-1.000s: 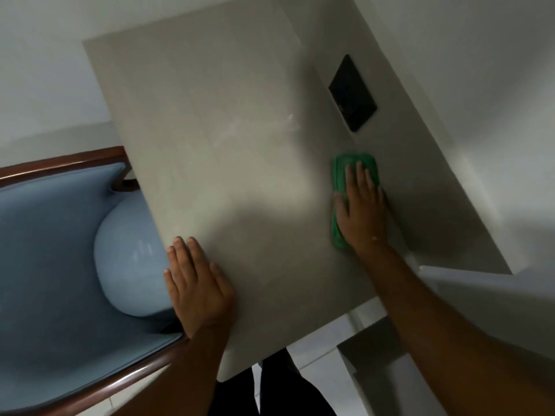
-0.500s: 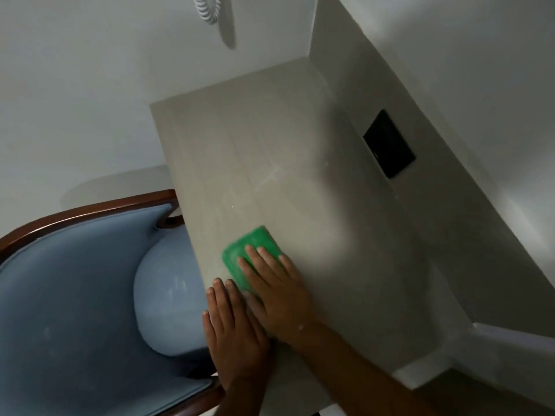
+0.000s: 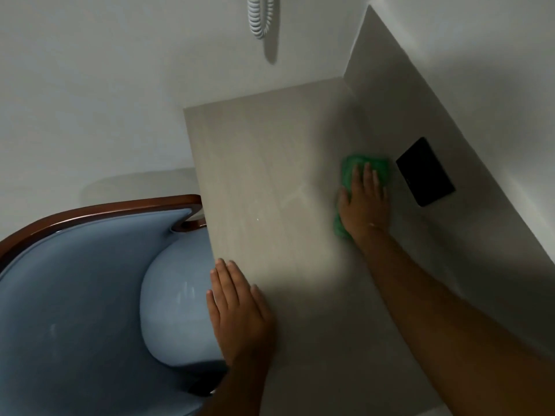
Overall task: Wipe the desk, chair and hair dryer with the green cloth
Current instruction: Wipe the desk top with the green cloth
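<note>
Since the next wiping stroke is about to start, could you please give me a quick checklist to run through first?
1. Green cloth lies under the right hand, palm flat on it: ok.
2. Cloth is in contact with the desk surface: ok.
3. Left hand rests flat on the near desk edge, apart from the cloth: ok.
4. The desk surface between the two hands holds no objects: ok.
5. Black panel on the desk's back wall sits close beside the cloth; whether they touch: cannot tell.
6. Chair and the dryer's coiled cord already wiped: cannot tell.
</note>
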Action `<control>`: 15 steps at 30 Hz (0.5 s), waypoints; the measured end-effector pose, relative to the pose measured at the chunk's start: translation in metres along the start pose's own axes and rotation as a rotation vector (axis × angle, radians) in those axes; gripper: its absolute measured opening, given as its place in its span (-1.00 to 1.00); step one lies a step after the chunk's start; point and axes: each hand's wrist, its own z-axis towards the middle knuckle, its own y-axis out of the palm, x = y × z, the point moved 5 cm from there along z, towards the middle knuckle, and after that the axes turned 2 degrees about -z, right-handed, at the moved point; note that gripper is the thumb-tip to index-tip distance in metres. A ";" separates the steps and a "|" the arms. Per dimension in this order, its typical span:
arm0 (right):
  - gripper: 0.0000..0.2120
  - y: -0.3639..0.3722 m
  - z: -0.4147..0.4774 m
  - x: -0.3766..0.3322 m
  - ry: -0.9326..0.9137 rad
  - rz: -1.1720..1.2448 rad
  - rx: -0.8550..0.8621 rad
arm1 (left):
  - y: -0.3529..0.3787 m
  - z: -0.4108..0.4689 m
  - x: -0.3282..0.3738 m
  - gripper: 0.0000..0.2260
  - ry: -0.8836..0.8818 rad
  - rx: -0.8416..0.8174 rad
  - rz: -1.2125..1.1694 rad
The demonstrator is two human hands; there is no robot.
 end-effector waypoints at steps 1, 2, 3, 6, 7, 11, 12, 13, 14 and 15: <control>-0.36 -0.001 0.011 -0.020 0.002 0.019 -0.006 | -0.001 0.015 0.002 -0.41 -0.008 0.002 -0.005; -0.35 0.000 0.017 -0.044 -0.025 0.034 -0.016 | -0.001 0.031 0.004 -0.41 -0.012 0.006 -0.008; -0.35 0.002 0.016 -0.071 -0.091 0.043 -0.023 | -0.003 0.047 0.005 -0.41 -0.018 0.013 -0.011; -0.36 0.014 -0.027 -0.153 -0.467 0.025 -0.041 | -0.009 0.095 0.008 -0.42 -0.038 0.037 -0.032; -0.37 0.020 -0.049 -0.169 -0.591 0.010 -0.043 | -0.008 0.106 0.008 -0.42 -0.039 0.036 -0.024; -0.45 0.035 -0.109 -0.149 -0.704 0.050 0.020 | -0.005 0.114 0.009 -0.43 -0.028 0.023 -0.038; -0.45 0.038 -0.121 -0.131 -0.698 0.044 -0.005 | -0.006 0.112 0.009 -0.44 -0.026 0.023 -0.054; -0.44 0.040 -0.130 -0.111 -0.687 0.044 -0.017 | -0.007 0.111 0.009 -0.44 -0.019 0.025 -0.059; -0.43 0.041 -0.136 -0.090 -0.674 0.042 -0.013 | -0.009 0.112 0.010 -0.44 -0.014 0.030 -0.062; -0.43 0.041 -0.137 -0.070 -0.651 0.033 -0.017 | -0.011 0.113 0.010 -0.43 -0.013 0.036 -0.063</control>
